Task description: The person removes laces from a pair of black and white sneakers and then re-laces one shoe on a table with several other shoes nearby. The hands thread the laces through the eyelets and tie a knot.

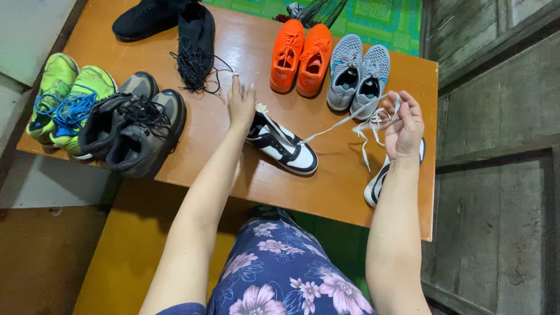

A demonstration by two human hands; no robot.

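A black-and-white sneaker (284, 146) lies on the wooden table (245, 46) in front of me. My left hand (240, 102) rests on its heel end, fingers spread. A white shoelace (344, 121) runs from the sneaker's front up to my right hand (402, 123), which holds it bunched in its fingers with loops hanging down. A second black-and-white sneaker (376, 184) lies partly hidden under my right forearm at the table's near right edge.
On the table stand an orange pair (300, 57), a grey pair (357, 71), black shoes with loose black laces (195, 41), a dark grey pair (134, 125) and a green pair with blue laces (64, 99). A wooden wall is at right.
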